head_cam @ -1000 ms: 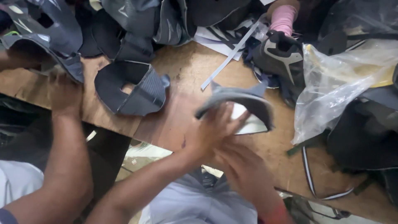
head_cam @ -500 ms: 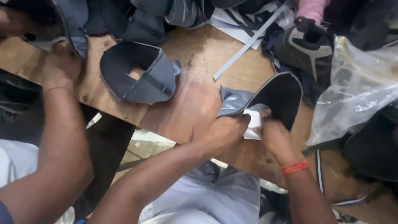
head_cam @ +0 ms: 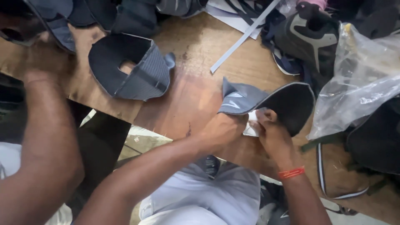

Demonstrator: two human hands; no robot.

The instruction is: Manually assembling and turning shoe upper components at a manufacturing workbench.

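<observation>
1. Both hands met at centre-right of the frame on a grey shoe upper (head_cam: 266, 102) lying on the wooden bench (head_cam: 196, 83).
2. Left hand (head_cam: 223, 129) was closed on the upper's lower-left edge, pinching the grey fabric.
3. Right hand (head_cam: 271, 133) was closed too, fingers on a small white piece (head_cam: 251, 125) tucked at the upper's lower rim. I couldn't tell whether that piece was paper, tape or a label.
4. Change against a second ago: I saw the upper held curved and raised over a white patch then; half a second ago it was already down on the bench. Now it lay flatter, dark lining facing right, and the hands had tightened onto the white piece.
5. My read: the work had gone from handling the upper to fine work at its edge. Judgement only.
6. A second upper (head_cam: 129, 68) with a cut-out hole sat at upper left, well apart, untouched.
7. Another person's arm (head_cam: 46, 137) ran down the left edge of the frame, clear of the work.
8. A clear plastic bag (head_cam: 358, 83) lay just right of the held upper; a finished dark shoe (head_cam: 310, 39) at upper right; a pale strip (head_cam: 243, 35) lay diagonally across top centre.
</observation>
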